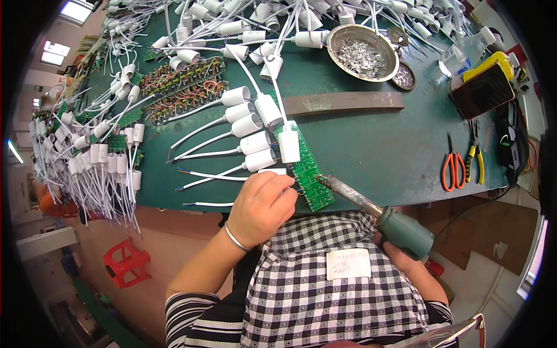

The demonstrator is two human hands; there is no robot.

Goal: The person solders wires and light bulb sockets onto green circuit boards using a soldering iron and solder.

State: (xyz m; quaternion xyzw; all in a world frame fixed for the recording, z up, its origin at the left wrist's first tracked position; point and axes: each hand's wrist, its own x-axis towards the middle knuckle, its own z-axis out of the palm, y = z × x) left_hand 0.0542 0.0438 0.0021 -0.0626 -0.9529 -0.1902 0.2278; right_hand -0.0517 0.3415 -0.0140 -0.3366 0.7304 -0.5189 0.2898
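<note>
Left hand [262, 206] is pressing closed on a white socket lead at the green circuit strip [304, 168], frame centre; right hand [400, 250] is gripping the soldering iron [371, 210], tip touching the strip. About 6 sockets [249, 124] attached; many loose ones, upper left, are waiting on the bench [377, 145]

A round metal bowl [362, 51] of shiny scraps sits on the green table [377, 145] — near a rusty flat bar [342, 102]. Orange scissors [451, 168], yellow pliers [477, 161] and a dark phone [483, 91] lie far right.

Your crusted grey metal soldering iron [348, 194] looks rough; the white plastic lamp sockets [255, 124] glossy, smooth.
</note>
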